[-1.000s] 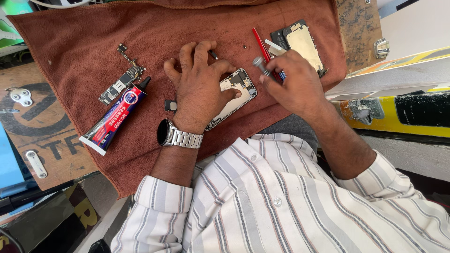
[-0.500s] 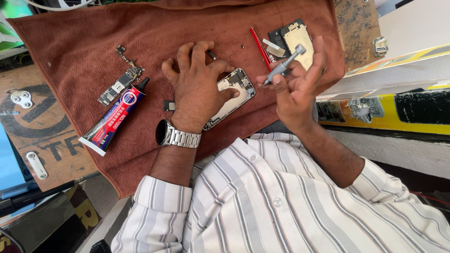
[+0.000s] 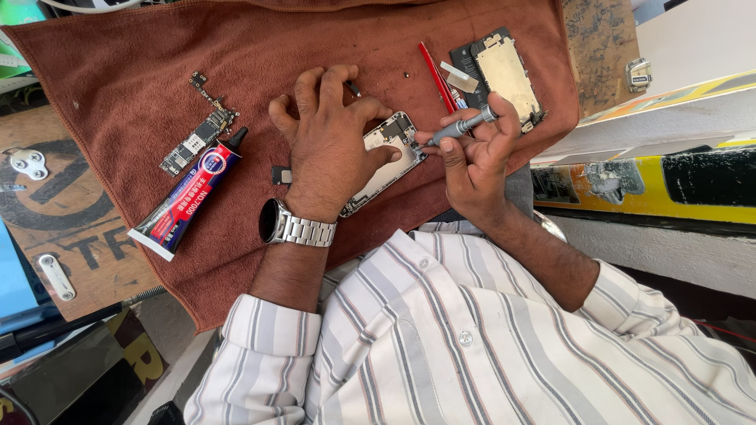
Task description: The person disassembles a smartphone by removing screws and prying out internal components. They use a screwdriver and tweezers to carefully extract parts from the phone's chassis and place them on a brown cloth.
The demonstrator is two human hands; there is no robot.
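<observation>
Pressing down with spread fingers, the left hand (image 3: 331, 149) pins an opened phone body (image 3: 386, 161) flat on the brown towel (image 3: 142, 71). The right hand (image 3: 476, 153) grips a slim grey screwdriver (image 3: 465, 126), its tip at the phone's upper edge. A glue tube (image 3: 185, 197) and circuit board (image 3: 197, 138) lie well apart to one side.

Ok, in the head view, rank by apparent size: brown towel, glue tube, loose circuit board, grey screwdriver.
1. Brown towel
2. Glue tube
3. Loose circuit board
4. Grey screwdriver, though the right hand hides part, so this last rank is unsure.
</observation>
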